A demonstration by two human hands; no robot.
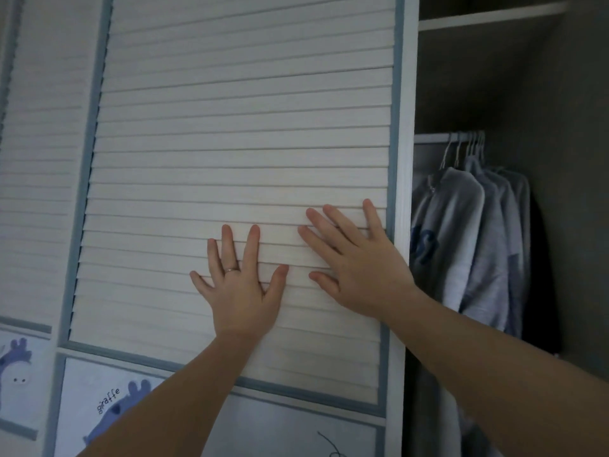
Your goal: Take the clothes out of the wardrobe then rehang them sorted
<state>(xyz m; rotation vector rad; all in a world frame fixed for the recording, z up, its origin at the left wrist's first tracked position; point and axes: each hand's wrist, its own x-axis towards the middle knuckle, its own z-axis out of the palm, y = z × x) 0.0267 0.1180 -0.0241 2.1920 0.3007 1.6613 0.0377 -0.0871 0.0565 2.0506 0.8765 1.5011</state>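
1. While reaching up, presses left hand flat on door at lower centre, fingers straight and spread, gripping nothing.
2. Presses right hand flat just beside it, near door's right edge, fingers likewise straight, gripping nothing.
3. Shows grey clothes at right of frame, hanging from hangers on rail inside open wardrobe.
4. Wears ring on left hand.

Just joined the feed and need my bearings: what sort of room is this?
Probably a child's bedroom: a slatted wardrobe door, grey tops on hangers on a rail inside, and a cartoon giraffe picture on the lower panel.
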